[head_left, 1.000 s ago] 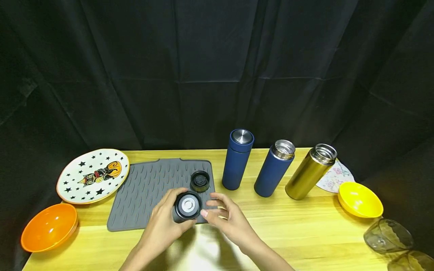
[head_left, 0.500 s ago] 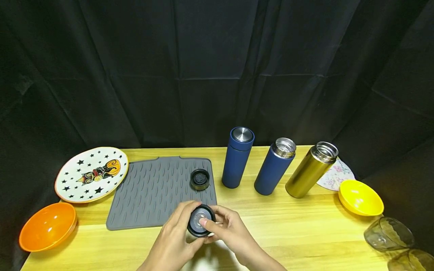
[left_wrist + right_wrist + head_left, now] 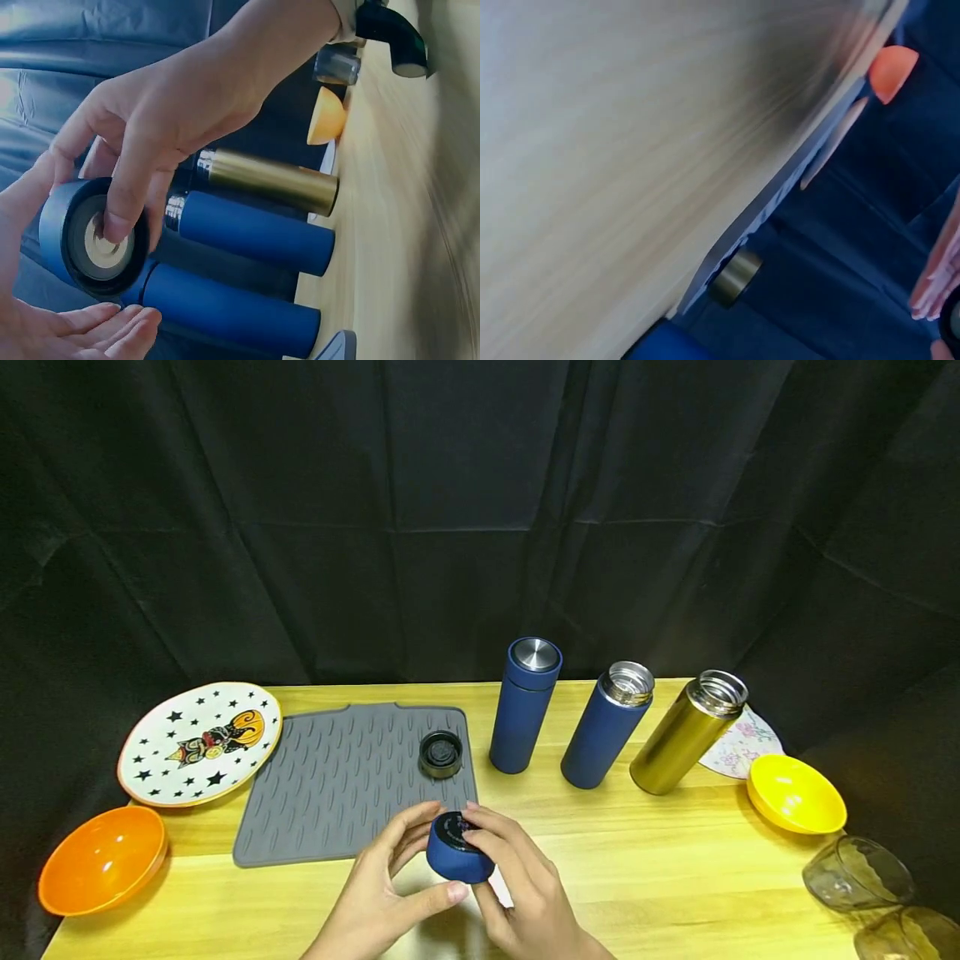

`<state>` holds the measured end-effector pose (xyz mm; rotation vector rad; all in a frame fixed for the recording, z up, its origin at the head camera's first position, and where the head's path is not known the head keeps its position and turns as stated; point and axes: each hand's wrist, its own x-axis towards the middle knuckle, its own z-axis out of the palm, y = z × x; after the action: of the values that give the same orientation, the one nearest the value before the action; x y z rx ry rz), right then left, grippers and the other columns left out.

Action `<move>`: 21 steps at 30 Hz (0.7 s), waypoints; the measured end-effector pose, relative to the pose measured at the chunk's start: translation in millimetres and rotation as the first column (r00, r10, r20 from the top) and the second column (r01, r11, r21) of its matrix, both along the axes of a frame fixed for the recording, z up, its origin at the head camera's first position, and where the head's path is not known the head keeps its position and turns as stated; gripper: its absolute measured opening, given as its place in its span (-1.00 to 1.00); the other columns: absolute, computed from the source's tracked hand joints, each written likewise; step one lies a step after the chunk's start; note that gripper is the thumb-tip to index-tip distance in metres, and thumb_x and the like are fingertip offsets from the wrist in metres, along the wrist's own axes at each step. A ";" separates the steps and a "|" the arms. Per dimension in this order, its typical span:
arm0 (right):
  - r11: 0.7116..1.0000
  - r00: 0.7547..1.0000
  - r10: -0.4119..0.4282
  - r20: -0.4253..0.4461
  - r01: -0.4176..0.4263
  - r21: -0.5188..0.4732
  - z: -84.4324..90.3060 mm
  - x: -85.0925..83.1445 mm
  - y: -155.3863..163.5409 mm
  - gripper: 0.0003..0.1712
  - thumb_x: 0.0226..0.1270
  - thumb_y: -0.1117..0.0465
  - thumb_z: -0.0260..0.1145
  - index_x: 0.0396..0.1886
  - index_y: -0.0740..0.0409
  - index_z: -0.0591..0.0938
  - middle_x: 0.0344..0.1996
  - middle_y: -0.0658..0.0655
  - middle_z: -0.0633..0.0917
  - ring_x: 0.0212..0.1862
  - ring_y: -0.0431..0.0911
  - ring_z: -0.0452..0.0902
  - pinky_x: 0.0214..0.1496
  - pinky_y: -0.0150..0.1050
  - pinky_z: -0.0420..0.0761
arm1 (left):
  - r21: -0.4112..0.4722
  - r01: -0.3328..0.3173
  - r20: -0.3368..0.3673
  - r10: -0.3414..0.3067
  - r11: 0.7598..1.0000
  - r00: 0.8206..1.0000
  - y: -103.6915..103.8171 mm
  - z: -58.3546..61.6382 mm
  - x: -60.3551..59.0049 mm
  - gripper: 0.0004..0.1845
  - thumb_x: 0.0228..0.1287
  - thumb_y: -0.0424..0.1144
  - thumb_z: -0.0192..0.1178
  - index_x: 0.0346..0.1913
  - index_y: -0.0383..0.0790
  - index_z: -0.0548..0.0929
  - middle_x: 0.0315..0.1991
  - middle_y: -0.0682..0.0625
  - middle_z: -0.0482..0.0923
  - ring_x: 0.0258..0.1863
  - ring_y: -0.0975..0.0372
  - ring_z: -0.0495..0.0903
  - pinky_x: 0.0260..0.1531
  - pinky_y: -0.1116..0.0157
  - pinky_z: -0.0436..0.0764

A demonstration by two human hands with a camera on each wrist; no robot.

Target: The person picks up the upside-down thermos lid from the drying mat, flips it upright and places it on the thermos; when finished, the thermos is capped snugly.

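From the left I see an orange bowl (image 3: 101,870) at the counter (image 3: 675,877) edge, a star plate (image 3: 198,742) behind it, then the grey mat (image 3: 330,785) with a dark lid (image 3: 440,753) on its right side. Just in front of the mat my left hand (image 3: 382,893) and right hand (image 3: 517,893) hold a blue cap (image 3: 457,858) above the counter, fingers (image 3: 124,202) curled around it (the left wrist view shows a right fingertip inside its open end). Further right stand a capped blue flask (image 3: 525,706), an open blue flask (image 3: 606,727), a gold flask (image 3: 686,735), then a yellow bowl (image 3: 795,795).
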<state>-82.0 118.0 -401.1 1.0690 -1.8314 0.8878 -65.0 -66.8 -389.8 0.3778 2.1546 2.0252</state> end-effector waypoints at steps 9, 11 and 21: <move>0.981 0.894 -0.038 -0.447 0.119 0.155 16.0 -0.6 3.9 -0.68 0.58 0.19 0.07 -0.29 0.33 0.60 -0.16 0.46 0.68 -0.12 0.26 0.68 -0.08 -0.19 0.72 | 0.076 0.162 -0.049 -0.159 0.984 0.986 5.2 2.5 2.9 -0.06 -0.01 -0.35 0.52 0.45 0.06 0.28 0.35 -0.02 0.41 0.23 0.21 0.53 0.16 0.38 0.54; 0.974 0.886 -0.038 -0.461 0.136 0.183 16.3 1.4 5.1 -0.69 0.59 0.18 0.06 -0.27 0.30 0.60 -0.15 0.45 0.67 -0.09 0.25 0.67 -0.05 -0.20 0.71 | 0.006 0.153 -0.117 -0.151 0.988 0.982 7.3 0.9 3.4 -0.08 0.00 -0.33 0.52 0.43 0.12 0.30 0.30 0.00 0.46 0.13 0.25 0.57 0.07 0.35 0.59; 0.976 0.947 -0.183 -0.264 0.208 0.070 15.1 -6.0 16.8 -0.69 0.44 0.25 0.16 -0.09 0.49 0.54 -0.01 0.54 0.57 0.03 0.28 0.60 0.31 -0.21 0.51 | -0.074 -0.079 -0.328 0.050 0.994 0.943 14.9 2.6 -5.1 -0.23 -0.11 -0.19 0.62 0.25 0.06 0.51 0.10 0.14 0.64 0.03 0.30 0.62 -0.01 0.31 0.63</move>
<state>-87.9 134.8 -386.1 0.9895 -1.7399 0.5215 -70.0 -51.9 -387.2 0.6824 2.4650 2.0132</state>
